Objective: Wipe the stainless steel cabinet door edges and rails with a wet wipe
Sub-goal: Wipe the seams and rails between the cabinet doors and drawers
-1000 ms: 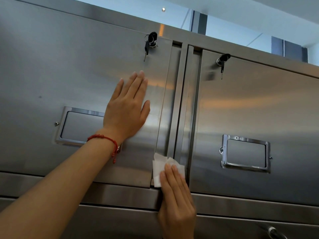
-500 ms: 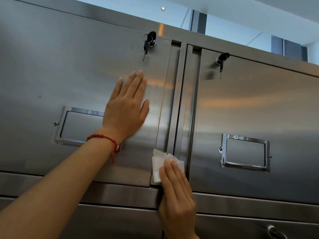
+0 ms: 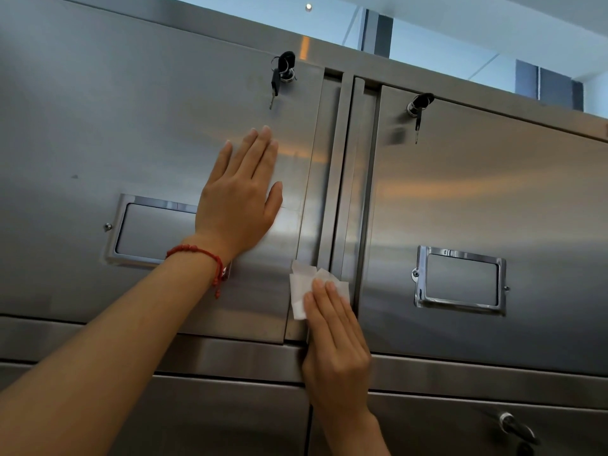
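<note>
Two stainless steel sliding doors fill the view: the left door (image 3: pixel 131 143) and the right door (image 3: pixel 493 209). Between them run vertical edges and rails (image 3: pixel 339 179). My left hand (image 3: pixel 240 195) lies flat, fingers straight, on the left door near its right edge. My right hand (image 3: pixel 332 343) presses a folded white wet wipe (image 3: pixel 301 287) with straight fingers against the lower part of the left door's edge, just above the bottom rail (image 3: pixel 230 357).
Keys hang in a lock on the left door (image 3: pixel 283 72) and on the right door (image 3: pixel 418 105). Each door has a framed label holder, left (image 3: pixel 151 230) and right (image 3: pixel 460 279). A lower cabinet with another lock (image 3: pixel 513 426) sits below.
My right hand has slid the wipe a little upward along the door edge. The left hand stays flat on the door.
</note>
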